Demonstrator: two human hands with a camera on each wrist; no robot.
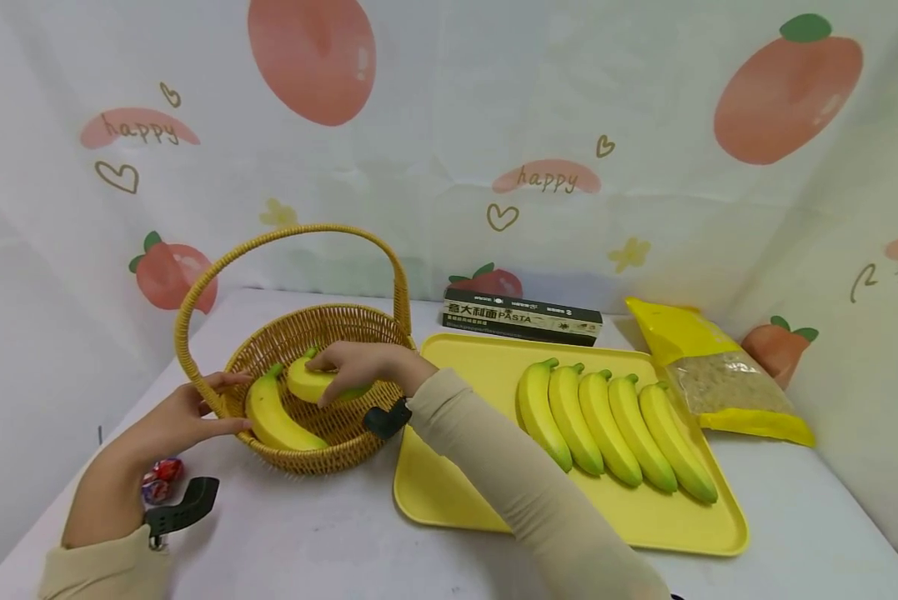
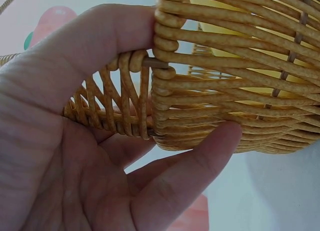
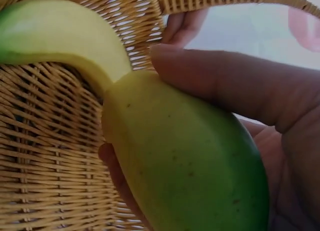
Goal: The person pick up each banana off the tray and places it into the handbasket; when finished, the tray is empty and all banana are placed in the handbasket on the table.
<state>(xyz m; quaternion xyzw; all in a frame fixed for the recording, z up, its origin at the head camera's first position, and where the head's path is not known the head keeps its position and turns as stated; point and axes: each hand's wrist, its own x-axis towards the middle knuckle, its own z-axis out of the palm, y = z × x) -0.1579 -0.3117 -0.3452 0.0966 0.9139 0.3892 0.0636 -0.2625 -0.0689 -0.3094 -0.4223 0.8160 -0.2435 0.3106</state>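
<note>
A wicker basket with a tall arched handle stands at the left of the table. My left hand grips its left side where the handle joins the rim; in the left wrist view the fingers wrap round the handle's base. One banana lies inside against the left wall. Over the basket's inside, my right hand holds a second banana between thumb and fingers. In the right wrist view, that banana's end overlaps the banana lying in the basket.
Right of the basket, a yellow tray bears several bananas in a row. Behind it lies a dark pasta box, with a yellow bag at the right. Small red-wrapped sweets lie by my left wrist.
</note>
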